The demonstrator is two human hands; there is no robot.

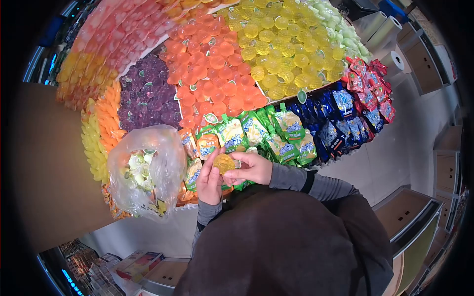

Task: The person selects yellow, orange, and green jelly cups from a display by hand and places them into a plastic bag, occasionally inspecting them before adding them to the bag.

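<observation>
My left hand (pixel 210 180) and my right hand (pixel 253 168) meet in front of my chest, both gripping one orange-yellow jelly cup (pixel 224 163) between the fingertips. A clear plastic bag (pixel 145 170) with several pale green jelly cups inside hangs just left of my left hand; I cannot tell how it is held. Both hands hover over the front edge of a round display of jelly cups, above the green snack packets (pixel 254 130).
The display is sorted by colour: orange cups (pixel 212 64), yellow cups (pixel 281 49), purple cups (pixel 148 93), pink cups (pixel 123 34). Blue packets (pixel 335 118) and red packets (pixel 368 84) line its right rim. Plastic bag rolls (pixel 382 27) stand behind. Wooden crates (pixel 410 212) stand at right.
</observation>
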